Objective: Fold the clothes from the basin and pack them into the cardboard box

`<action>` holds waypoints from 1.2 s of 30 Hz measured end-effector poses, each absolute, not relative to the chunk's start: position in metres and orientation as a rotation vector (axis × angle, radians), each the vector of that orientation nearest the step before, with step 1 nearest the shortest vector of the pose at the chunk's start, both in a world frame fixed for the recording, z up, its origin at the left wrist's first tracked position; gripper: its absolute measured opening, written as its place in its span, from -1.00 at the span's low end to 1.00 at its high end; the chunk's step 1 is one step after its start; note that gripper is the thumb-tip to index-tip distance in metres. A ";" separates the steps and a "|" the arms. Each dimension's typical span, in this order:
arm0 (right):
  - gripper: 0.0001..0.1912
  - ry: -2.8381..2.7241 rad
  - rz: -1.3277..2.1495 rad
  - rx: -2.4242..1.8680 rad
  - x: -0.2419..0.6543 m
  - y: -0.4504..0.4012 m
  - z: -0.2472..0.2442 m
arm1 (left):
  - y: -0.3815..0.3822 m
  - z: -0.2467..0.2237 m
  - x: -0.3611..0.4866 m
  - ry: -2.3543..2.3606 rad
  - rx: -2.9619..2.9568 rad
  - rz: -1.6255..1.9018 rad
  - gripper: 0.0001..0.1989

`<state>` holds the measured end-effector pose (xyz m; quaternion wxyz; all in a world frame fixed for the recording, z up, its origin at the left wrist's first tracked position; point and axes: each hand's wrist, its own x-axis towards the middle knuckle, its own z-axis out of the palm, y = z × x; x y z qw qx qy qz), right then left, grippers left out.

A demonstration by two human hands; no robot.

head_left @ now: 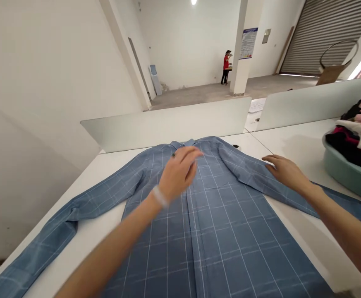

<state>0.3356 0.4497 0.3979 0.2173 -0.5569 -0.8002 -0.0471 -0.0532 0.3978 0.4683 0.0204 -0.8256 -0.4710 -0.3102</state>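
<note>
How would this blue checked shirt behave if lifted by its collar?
The blue checked shirt would probably hang limp, since its sleeve lies in soft bends. It looks light, and may slide on the smooth white table.

No readable text, a poster (248, 43) on a white pillar (240, 70) — print too small to read

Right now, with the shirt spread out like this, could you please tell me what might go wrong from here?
The shirt could slide: one sleeve reaches the table edge and may drag it off. The other sleeve runs close to the basket, so the right hand might bump the basket while smoothing.
</note>
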 end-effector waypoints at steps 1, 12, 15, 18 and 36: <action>-0.63 -2.190 -0.066 -1.545 0.321 0.470 0.398 | 0.423 0.468 -0.054 -1.516 -2.568 -0.883 -0.68; -0.70 -2.458 -0.223 -1.069 0.191 0.552 0.378 | 0.649 0.427 -0.049 -2.467 -2.121 -0.342 -0.61; -0.69 -2.535 -0.292 -0.994 0.182 0.550 0.358 | 0.666 0.417 -0.048 -2.459 -2.110 -0.346 -0.66; -0.64 -2.533 -0.276 -1.042 0.187 0.553 0.341 | 0.674 0.409 -0.055 -2.417 -2.035 -0.400 -0.68; -0.60 -2.091 -0.039 -1.547 0.228 0.601 0.369 | 0.665 0.366 -0.042 -2.047 -1.922 -0.356 -0.62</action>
